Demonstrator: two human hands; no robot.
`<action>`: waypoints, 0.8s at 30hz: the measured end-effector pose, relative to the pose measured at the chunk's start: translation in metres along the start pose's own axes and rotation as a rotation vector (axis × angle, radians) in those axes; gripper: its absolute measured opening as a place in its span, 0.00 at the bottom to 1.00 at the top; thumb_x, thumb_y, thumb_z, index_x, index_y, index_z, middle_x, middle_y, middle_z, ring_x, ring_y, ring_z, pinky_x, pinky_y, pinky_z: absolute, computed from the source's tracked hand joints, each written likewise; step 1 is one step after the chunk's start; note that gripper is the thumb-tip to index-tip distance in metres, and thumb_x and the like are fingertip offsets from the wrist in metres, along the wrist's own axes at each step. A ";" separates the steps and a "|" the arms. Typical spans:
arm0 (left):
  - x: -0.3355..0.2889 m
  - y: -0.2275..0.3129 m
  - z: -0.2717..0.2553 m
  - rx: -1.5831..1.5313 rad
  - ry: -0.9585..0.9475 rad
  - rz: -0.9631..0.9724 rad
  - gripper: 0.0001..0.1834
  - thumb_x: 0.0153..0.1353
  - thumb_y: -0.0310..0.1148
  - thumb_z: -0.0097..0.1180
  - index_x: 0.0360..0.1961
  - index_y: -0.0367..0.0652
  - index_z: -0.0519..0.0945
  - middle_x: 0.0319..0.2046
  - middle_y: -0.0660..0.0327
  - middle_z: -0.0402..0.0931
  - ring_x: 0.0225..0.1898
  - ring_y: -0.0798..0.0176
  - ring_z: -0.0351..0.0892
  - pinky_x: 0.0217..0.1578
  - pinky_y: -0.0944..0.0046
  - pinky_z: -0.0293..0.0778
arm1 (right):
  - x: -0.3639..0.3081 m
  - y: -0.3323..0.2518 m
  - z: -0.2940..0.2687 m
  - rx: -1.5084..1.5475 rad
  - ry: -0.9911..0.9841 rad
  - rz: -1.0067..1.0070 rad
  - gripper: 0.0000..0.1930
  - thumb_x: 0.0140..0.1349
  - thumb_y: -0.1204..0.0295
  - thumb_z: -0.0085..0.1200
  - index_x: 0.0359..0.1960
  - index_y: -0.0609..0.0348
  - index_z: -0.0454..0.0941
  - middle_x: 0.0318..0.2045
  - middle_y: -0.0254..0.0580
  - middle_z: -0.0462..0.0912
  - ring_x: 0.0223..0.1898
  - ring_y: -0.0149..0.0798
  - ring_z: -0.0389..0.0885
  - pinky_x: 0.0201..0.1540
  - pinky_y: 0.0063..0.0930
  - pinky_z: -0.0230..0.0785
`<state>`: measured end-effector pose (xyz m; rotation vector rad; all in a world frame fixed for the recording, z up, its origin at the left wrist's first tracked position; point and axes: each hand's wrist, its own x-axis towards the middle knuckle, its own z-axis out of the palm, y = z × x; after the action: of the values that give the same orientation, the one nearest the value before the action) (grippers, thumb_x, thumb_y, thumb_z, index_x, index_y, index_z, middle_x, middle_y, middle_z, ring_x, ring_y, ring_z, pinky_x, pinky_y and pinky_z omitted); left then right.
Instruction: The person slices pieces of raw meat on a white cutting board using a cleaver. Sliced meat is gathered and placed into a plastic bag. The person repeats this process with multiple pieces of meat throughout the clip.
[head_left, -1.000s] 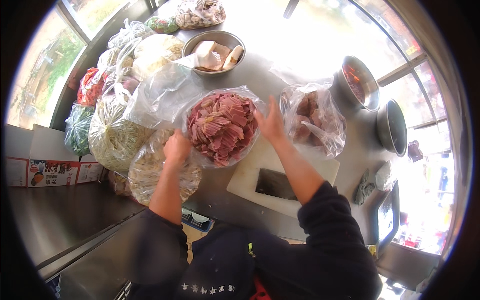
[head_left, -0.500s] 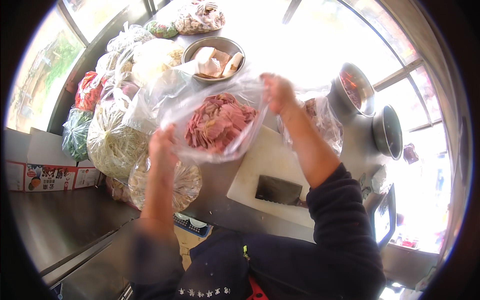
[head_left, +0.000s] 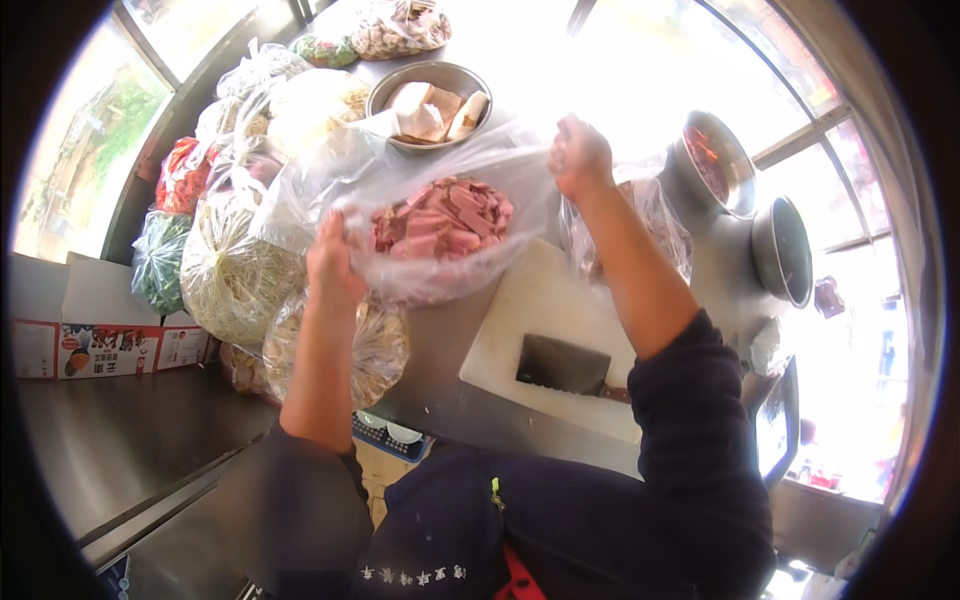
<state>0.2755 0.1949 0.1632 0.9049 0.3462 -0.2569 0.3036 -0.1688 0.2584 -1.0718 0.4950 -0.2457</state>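
Observation:
Between my hands a clear plastic bag (head_left: 430,283) is stretched wide, its mouth facing up. Sliced pink meat (head_left: 445,220) lies heaped inside it. My left hand (head_left: 335,255) is closed on the bag's left edge, and my right hand (head_left: 580,158) grips the opposite edge, higher and farther off. Right of the bag, a white cutting board (head_left: 500,340) carries a cleaver (head_left: 562,366) with a dark, wide blade. Beyond the board, partly behind my right forearm, is another clear bag (head_left: 660,235) with brownish contents.
Several filled plastic bags (head_left: 235,255) crowd the left side. A steel bowl (head_left: 385,90) with pale blocks stands at the back. Two more metal bowls, one with red contents (head_left: 705,165) and a dark-looking one (head_left: 778,250), stand at the right. A printed carton (head_left: 110,345) is far left.
My hands have spread farther apart, the right one moving up and right. The bag is pulled wider, and the meat in it has shifted and settled flatter.

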 end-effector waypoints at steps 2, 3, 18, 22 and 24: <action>0.016 0.017 -0.002 -0.043 -0.101 0.070 0.16 0.80 0.41 0.44 0.50 0.41 0.79 0.32 0.64 0.77 0.32 0.68 0.76 0.33 0.65 0.77 | -0.007 -0.015 0.023 0.024 -0.027 -0.066 0.07 0.68 0.68 0.53 0.33 0.56 0.73 0.20 0.31 0.68 0.17 0.26 0.60 0.17 0.24 0.50; 0.018 0.023 -0.003 -0.063 -0.147 0.107 0.16 0.80 0.41 0.44 0.49 0.41 0.79 0.30 0.65 0.76 0.31 0.69 0.76 0.32 0.66 0.76 | -0.012 -0.018 0.024 0.028 -0.055 -0.105 0.08 0.68 0.68 0.53 0.33 0.56 0.73 0.20 0.30 0.67 0.17 0.26 0.60 0.17 0.24 0.50; -0.090 -0.016 -0.003 0.405 0.201 0.420 0.15 0.75 0.35 0.54 0.54 0.37 0.80 0.39 0.65 0.77 0.38 0.72 0.74 0.39 0.68 0.72 | -0.167 0.048 -0.090 -0.879 -0.145 -1.036 0.18 0.63 0.74 0.64 0.52 0.64 0.75 0.46 0.46 0.80 0.42 0.40 0.79 0.47 0.34 0.73; -0.116 -0.049 -0.035 0.592 0.146 0.493 0.12 0.74 0.31 0.55 0.53 0.34 0.80 0.44 0.61 0.80 0.41 0.70 0.77 0.45 0.67 0.74 | -0.245 0.079 -0.142 -0.745 -0.437 -0.086 0.05 0.65 0.77 0.63 0.40 0.63 0.81 0.33 0.38 0.83 0.35 0.29 0.79 0.40 0.26 0.74; -0.133 -0.058 -0.035 0.607 0.112 0.433 0.12 0.73 0.29 0.55 0.52 0.35 0.80 0.43 0.61 0.80 0.41 0.69 0.77 0.46 0.67 0.75 | -0.251 0.055 -0.134 -0.764 -0.557 -0.269 0.03 0.66 0.77 0.62 0.36 0.63 0.81 0.37 0.40 0.84 0.33 0.27 0.78 0.36 0.26 0.73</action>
<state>0.1265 0.1980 0.1548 1.5680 0.1648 0.1016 0.0167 -0.1407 0.2251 -1.8812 -0.0880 0.0278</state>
